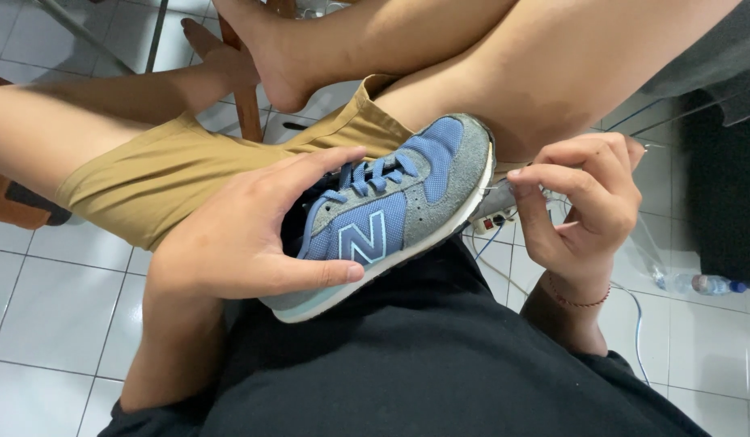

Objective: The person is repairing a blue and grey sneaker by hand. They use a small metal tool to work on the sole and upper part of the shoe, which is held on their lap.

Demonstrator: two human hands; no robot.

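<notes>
The left hand (245, 235) reaches in from the lower left with its forearm rising from the bottom edge. It clasps the heel end of a sneaker (391, 214): the thumb lies along the side just above the sole, and the fingers curl over the collar and the top of the laces. The right hand (585, 206) comes up from the lower right, wrist bent, with a thin red string bracelet (581, 301) around it. Its fingers are drawn together in a pinch just beside the toe of the sneaker, holding something thin that is too small to make out.

The sneaker rests on the person's lap, across tan shorts (181, 174) and a black shirt (423, 356), with the toe pointing up and to the right. It is grey suede with blue mesh panels, blue laces, a blue letter on the side and a pale sole with a light blue heel.

Below lies a white tiled floor (51, 316). A plastic water bottle (699, 283) lies on it at the right, and a power strip (492, 220) with cables shows just behind the toe.
</notes>
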